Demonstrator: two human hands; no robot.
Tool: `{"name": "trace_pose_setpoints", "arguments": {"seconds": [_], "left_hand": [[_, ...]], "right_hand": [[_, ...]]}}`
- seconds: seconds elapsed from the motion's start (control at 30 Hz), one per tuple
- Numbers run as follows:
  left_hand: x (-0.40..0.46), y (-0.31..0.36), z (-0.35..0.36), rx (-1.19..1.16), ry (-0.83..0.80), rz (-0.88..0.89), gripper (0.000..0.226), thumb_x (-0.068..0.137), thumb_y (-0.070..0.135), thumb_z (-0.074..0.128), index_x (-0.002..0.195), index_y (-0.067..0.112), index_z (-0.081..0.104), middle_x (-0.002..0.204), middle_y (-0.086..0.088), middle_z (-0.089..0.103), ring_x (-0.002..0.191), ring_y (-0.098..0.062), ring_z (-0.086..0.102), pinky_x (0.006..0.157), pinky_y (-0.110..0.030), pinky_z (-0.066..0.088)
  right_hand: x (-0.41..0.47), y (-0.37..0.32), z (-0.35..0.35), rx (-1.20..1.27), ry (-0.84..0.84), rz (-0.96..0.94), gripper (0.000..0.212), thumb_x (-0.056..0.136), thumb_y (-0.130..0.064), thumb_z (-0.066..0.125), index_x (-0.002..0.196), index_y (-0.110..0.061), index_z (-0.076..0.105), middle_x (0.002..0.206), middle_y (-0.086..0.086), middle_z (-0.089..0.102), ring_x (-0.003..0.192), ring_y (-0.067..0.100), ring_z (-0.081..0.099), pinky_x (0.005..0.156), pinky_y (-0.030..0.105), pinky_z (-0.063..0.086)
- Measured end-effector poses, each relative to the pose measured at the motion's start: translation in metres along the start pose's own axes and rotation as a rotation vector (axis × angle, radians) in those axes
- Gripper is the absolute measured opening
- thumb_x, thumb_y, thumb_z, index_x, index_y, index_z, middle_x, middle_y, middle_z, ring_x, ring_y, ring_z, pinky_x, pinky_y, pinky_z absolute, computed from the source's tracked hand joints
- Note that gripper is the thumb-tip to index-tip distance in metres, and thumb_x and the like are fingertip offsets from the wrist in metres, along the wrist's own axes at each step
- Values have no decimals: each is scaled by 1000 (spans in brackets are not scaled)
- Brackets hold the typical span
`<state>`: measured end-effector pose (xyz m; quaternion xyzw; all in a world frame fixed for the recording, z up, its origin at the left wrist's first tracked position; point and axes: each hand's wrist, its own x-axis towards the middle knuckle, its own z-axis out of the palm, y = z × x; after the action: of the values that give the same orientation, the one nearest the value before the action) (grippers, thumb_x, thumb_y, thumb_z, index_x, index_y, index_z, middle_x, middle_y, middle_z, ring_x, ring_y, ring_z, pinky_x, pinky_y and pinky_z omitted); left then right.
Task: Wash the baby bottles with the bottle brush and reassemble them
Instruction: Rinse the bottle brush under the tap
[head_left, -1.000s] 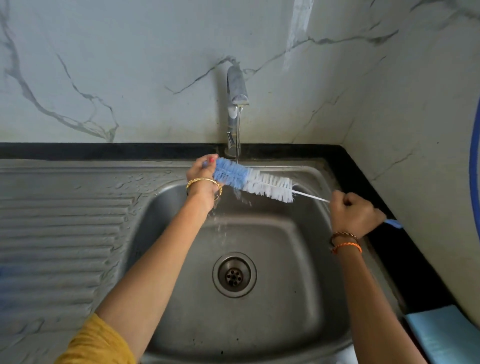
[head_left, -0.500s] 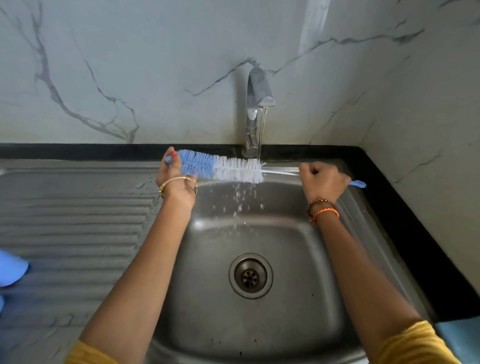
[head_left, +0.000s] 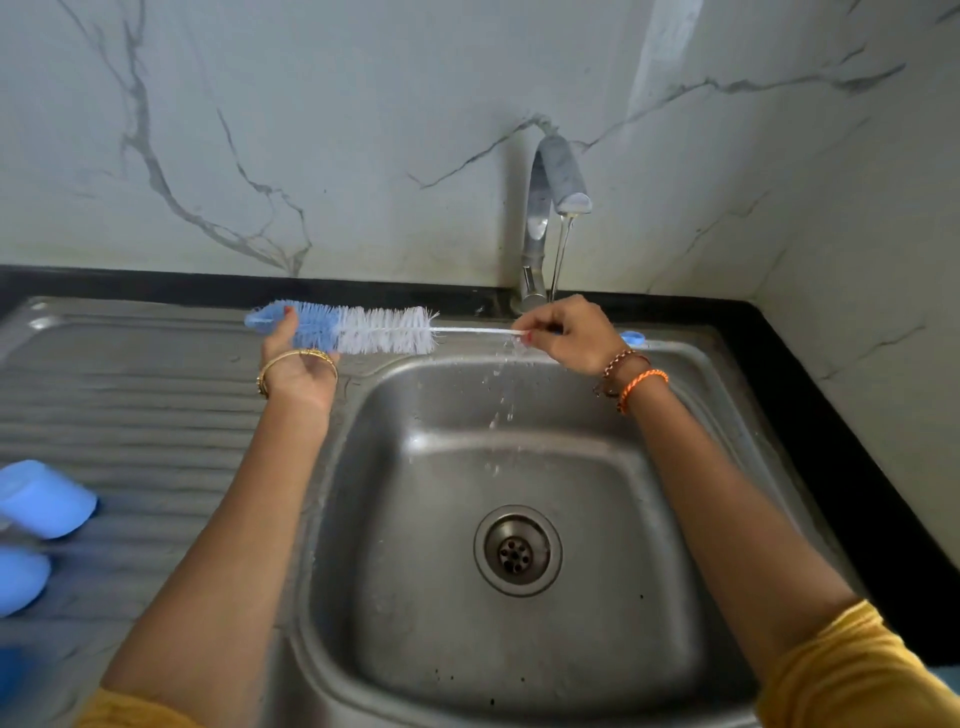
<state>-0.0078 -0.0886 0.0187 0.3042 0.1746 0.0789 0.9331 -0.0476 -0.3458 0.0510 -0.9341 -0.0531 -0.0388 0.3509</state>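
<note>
Marble wall (head_left: 363, 130), grey veins, runs behind and turns the corner at right. Black counter (head_left: 831, 441) edges the back and right side.

Steel sink (head_left: 701, 519): ribbed drainboard at left, basin at right, drain (head_left: 517, 551) in the basin floor. Dark specks on the basin's near wall.

Tap (head_left: 550, 208) stands at the back rim, spout pointing toward the basin. Thin stream running; it lands by the right hand and breaks into drops falling into the basin.

Person leaning over, both forearms out, yellow sleeves (head_left: 852, 670) at the bottom edge.

Brush (head_left: 387, 330) held level along the back rim of the sink, well above the basin floor. Bristle head to the left, blue half outermost, white half inward. Thin white stem runs right; a blue handle end shows just past the right hand.

Left hand (head_left: 296, 364): palm up under the blue bristles, fingers curled round the tip, a red nail showing. Gold bangle (head_left: 291, 364) at the wrist. It sits over the drainboard's inner edge.

Right hand (head_left: 569, 332): clenched on the stem, thumb and fingers pinching it, right under the stream. Brown and orange bracelets (head_left: 636, 379) at the wrist.

Far left on the drainboard: two blue objects (head_left: 47, 499), blurred and cut by the edge, perhaps bottle caps; cannot tell.
</note>
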Motion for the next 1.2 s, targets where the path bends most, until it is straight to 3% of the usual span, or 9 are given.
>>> {"name": "trace_pose_setpoints", "arguments": {"seconds": [0.1,0.2,0.37,0.53,0.63,0.83,0.9,1.03,1.2], "left_hand": [[-9,-14,-1,7,-31,-45,27,94,12,49,120,8,52,126,-10,54,106,-22,59,87,-34,52],[-19,-42,3,98,-77,-93,31,91,7,51,123,9,50,125,-11,56,89,-16,61,65,-28,58],[-53,-94,34,287,-120,-265,13,89,3,54,95,14,52,90,-6,60,89,-21,60,86,-39,49],[-70,-129,57,353,-105,-352,18,87,0,57,103,7,52,115,-17,56,102,-32,60,81,-40,48],[-68,-137,60,415,-95,-362,18,84,0,61,97,9,51,105,-15,53,81,-26,59,76,-37,52],[-45,-121,37,491,35,-267,29,80,0,66,104,7,50,103,-13,56,94,-24,57,67,-29,52],[-32,-109,31,520,71,-219,23,79,1,68,96,8,54,103,-13,57,90,-21,60,58,-22,54],[-5,-83,28,552,148,-52,23,78,1,69,74,15,52,97,-11,57,54,-8,61,50,-16,51],[22,-53,19,444,192,-46,19,83,3,64,74,13,51,78,-3,51,68,-12,53,42,-11,45]], "right_hand": [[-16,15,-11,37,77,33,17,82,-9,64,97,-9,73,89,-1,68,86,8,59,79,20,45],[-39,44,-24,79,187,105,5,76,-12,71,81,-14,72,81,3,69,81,13,62,81,33,50],[-76,89,-57,48,391,178,11,75,-4,71,74,-15,71,71,1,67,59,-12,57,70,18,47],[-99,128,-77,4,466,287,9,75,-8,72,70,-16,70,65,0,65,59,-11,55,64,10,41],[-113,134,-76,21,449,305,10,75,-7,71,70,-14,69,64,-5,63,59,-11,55,60,3,40],[-104,129,-49,28,307,259,8,77,-4,71,80,-10,73,80,2,68,65,-12,57,72,14,43],[-88,125,-38,21,258,228,7,79,-5,69,85,-7,73,85,3,69,76,-2,61,79,21,44],[-48,122,-19,-127,229,198,13,83,-8,65,92,-11,74,98,6,71,96,23,64,88,33,48],[-11,110,-16,-236,254,206,18,89,-14,56,97,-17,72,105,9,68,100,29,60,85,34,43]]}}
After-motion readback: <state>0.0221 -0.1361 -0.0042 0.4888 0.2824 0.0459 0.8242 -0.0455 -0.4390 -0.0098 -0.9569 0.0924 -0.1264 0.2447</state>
